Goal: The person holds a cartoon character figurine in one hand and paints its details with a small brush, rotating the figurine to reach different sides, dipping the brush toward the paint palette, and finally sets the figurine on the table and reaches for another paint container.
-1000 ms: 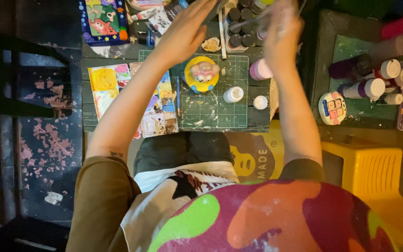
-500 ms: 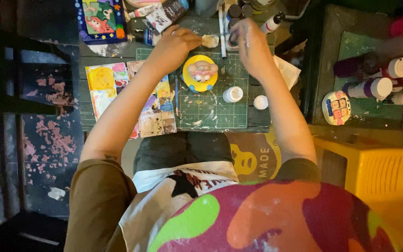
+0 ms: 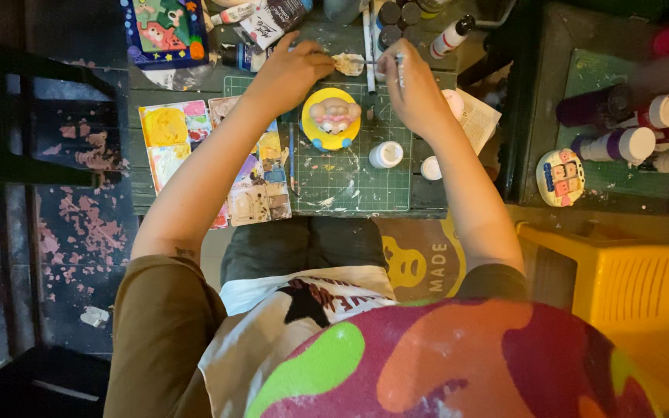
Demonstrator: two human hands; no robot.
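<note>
My left hand pinches the edge of a small beige piece at the far side of a green cutting mat. Just right of the piece, my right hand grips a thin paintbrush. Between and below the hands, a round yellow figurine with a pink and white face lies on the mat. Two white bottle caps stand near my right forearm.
A paint-smeared palette lies left of the mat. A blue painted tray and tubes sit at the far edge. Paint bottles and a painted figure are on the right table, and a yellow stool stands below them.
Both hands have drawn back from the far clutter toward me. The left has settled on the beige piece and the right now holds the brush beside it.
</note>
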